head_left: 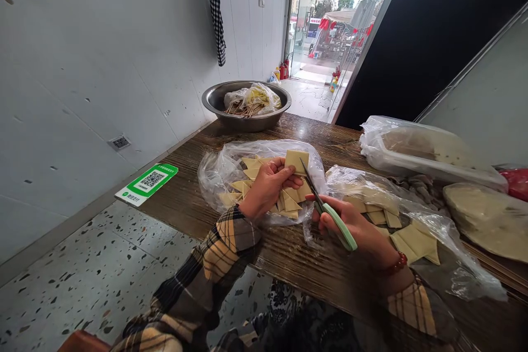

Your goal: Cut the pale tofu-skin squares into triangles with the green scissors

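Note:
My left hand (pixel 270 184) pinches a pale yellow square tofu sheet (pixel 296 160) by its lower left edge, holding it up over an open plastic bag (pixel 223 168). In that bag lie several cut tofu pieces (pixel 291 202), many of them triangles. Wrapped round the mint-green handles of a pair of scissors (pixel 340 226) is my right hand (pixel 350 225). The dark blades point up and left, and their tips overlap the sheet's right part. Whether they are cutting into it I cannot tell. Right of my right hand, uncut tofu sheets (pixel 414 242) lie partly under clear plastic.
A steel basin (pixel 247 121) with bagged skewers stands at the table's far end. At the right are a plastic-wrapped white tray (pixel 437 157), a bagged pale slab (pixel 489 220) and a dark cloth (pixel 421 190). A green QR card (pixel 150 180) lies at the left edge.

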A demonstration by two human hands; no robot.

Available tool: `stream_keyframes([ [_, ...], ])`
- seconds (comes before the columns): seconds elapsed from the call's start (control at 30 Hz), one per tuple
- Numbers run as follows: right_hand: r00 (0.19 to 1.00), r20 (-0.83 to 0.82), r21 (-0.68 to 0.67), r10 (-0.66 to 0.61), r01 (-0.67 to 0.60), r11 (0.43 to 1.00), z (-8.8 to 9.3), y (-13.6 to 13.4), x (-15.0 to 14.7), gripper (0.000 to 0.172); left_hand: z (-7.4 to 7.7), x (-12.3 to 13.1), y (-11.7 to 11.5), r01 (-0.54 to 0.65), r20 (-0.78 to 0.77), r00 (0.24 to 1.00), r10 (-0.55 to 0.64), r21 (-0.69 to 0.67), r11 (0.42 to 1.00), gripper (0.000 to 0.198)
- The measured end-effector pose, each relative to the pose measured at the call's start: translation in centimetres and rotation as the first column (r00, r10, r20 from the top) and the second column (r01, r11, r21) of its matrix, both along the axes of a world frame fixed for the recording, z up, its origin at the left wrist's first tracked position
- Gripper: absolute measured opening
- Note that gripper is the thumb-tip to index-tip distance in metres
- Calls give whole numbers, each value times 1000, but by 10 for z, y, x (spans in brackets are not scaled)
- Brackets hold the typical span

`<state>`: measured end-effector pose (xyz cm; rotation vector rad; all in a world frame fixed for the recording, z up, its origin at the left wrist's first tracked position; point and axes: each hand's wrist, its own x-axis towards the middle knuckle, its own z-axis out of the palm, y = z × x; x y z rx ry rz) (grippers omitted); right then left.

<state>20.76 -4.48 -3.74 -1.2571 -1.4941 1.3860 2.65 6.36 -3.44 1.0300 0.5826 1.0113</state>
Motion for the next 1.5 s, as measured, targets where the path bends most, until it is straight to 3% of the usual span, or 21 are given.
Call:
stream_keyframes([
  [0.37,995,-88,-22,35,-37,999,-1,1,0,66,1,2,-2,-4,26,1000,4,-14,1000,37],
  [0.77,999,5,48,53,-53,997,0,2,2,67,0,1,-1,12,14,1000,-12,0,1000,37],
  [1.07,999,-31,-45,-14,13,999,-3,0,-2,68,-3,1,0,8,22,1000,-8,-5,1000,36],
  [1.27,996,77,3,-48,48,999,3,0,-4,67,-2,-1,0,15,14,1000,-15,6,1000,33],
  [1.5,919,359,241,-163,78,967,-3,5,0,57,-3,0,0,-18,26,1000,18,-4,1000,35],
])
